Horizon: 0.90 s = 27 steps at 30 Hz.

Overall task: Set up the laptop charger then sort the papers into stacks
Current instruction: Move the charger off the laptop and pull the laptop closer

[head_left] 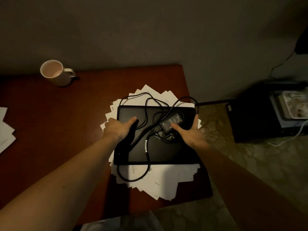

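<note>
Laptop (170,152) clamped between hands: left hand (116,128) grips left edge, right hand (191,133) grips right edge, thumb pressing charger brick (175,118).

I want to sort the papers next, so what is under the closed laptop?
A fanned pile of white papers pokes out past every edge of the laptop, on the table. Their middles, and anything else beneath, are covered.
</note>
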Each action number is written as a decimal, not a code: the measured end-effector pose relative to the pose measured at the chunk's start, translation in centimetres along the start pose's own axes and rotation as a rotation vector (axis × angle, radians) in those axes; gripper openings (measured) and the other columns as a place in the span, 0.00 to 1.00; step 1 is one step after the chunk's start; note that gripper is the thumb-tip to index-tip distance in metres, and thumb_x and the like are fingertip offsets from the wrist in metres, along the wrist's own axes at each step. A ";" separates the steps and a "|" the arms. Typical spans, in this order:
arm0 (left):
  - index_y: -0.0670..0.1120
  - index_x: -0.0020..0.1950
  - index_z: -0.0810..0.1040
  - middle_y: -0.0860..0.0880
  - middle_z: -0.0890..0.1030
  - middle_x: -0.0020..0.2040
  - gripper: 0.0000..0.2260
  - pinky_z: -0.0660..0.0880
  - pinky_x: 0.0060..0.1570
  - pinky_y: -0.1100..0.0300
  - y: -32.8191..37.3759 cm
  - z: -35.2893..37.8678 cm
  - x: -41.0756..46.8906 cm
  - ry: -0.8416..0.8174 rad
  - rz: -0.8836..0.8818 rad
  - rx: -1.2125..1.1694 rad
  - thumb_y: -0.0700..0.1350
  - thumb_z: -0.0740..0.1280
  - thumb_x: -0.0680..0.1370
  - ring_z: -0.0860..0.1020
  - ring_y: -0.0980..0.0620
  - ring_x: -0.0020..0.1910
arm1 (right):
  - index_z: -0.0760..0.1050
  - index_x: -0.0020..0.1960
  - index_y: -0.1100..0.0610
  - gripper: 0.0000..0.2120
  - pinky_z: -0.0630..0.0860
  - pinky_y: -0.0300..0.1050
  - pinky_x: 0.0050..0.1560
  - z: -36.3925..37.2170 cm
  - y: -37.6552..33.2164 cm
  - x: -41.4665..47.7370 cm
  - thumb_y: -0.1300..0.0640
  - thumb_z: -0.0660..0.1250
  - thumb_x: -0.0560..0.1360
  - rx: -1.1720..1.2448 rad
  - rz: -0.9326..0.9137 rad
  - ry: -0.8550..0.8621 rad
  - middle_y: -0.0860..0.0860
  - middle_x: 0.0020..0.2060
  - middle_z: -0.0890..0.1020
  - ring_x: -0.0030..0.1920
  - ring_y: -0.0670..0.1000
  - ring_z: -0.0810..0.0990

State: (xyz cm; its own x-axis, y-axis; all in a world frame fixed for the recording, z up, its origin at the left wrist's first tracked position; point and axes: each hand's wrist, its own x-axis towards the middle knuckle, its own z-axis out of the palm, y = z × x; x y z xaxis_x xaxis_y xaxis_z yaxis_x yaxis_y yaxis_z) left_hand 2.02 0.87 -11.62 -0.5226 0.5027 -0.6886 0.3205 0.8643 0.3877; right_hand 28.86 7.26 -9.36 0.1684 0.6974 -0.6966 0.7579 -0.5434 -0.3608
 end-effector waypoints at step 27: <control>0.44 0.75 0.62 0.42 0.70 0.72 0.58 0.74 0.64 0.42 -8.4 -8.9 -4.4 0.015 -0.068 -0.398 0.71 0.78 0.55 0.73 0.38 0.67 | 0.42 0.82 0.48 0.60 0.64 0.62 0.72 3.8 -7.4 -7.8 0.27 0.72 0.65 -0.125 -0.203 0.070 0.64 0.77 0.57 0.75 0.68 0.59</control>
State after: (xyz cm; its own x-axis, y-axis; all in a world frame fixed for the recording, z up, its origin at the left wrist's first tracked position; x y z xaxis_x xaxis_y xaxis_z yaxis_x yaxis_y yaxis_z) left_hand -5.38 -8.42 -6.34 -0.5448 0.4416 -0.7128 -0.0451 0.8334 0.5508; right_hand 19.56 4.04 -3.66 0.0448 0.8192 -0.5717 0.8519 -0.3302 -0.4064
